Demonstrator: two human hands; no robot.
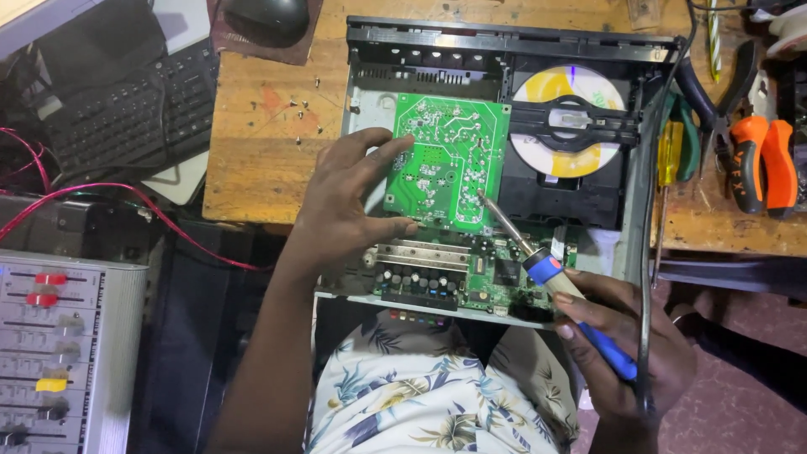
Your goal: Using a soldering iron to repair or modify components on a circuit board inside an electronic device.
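An opened disc player chassis (370,105) lies on a wooden table, its near edge over my lap. My left hand (340,206) grips the left edge of a green circuit board (445,160), lifted solder side up. My right hand (626,336) holds a blue-handled soldering iron (546,269) like a pen, its metal tip touching the board's lower right area. A white and yellow disc (567,92) sits in the tray under a black clamp bar. A second board (454,269) with capacitors and a heat sink lies below.
Orange-handled pliers (761,164), a yellow screwdriver (668,155) and other tools lie at the right. Several loose screws (298,113) sit on the wood at the left. A black keyboard (126,109), a mouse (256,17), red wires (109,197) and an audio mixer (59,353) are at the left.
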